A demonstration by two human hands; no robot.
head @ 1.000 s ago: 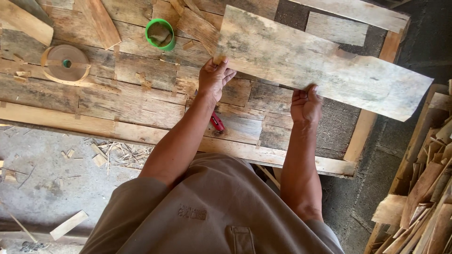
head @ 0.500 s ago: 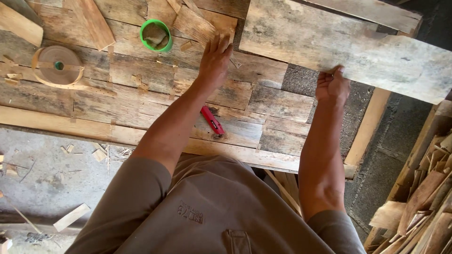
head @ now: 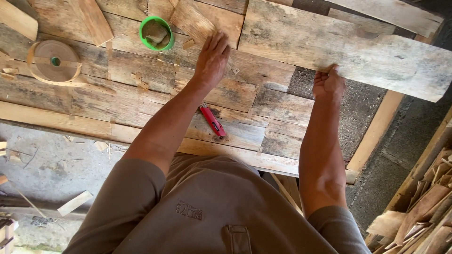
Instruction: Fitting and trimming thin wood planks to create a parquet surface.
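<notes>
A long grey plank [head: 339, 51] is laid across the far side of the wooden counter [head: 141, 94], and its near edge is gripped by the right hand [head: 328, 83], with the fingers closed on it. The left hand [head: 213, 61] is pressed flat and open on the boards just beside the plank's left end. A green cup [head: 157, 33], a tape roll [head: 54, 61] and a red knife [head: 213, 121] are seen nearby.

plank [head: 358, 51] gripped by right hand [head: 328, 83]: weathered grey-tan, dark blotches | cup [head: 157, 33] left of left hand [head: 213, 60] fingers: bright green | utility knife [head: 212, 121] below left wrist: red | tape roll [head: 54, 61] far left: light brown | shirt [head: 202, 211]: olive-grey
</notes>
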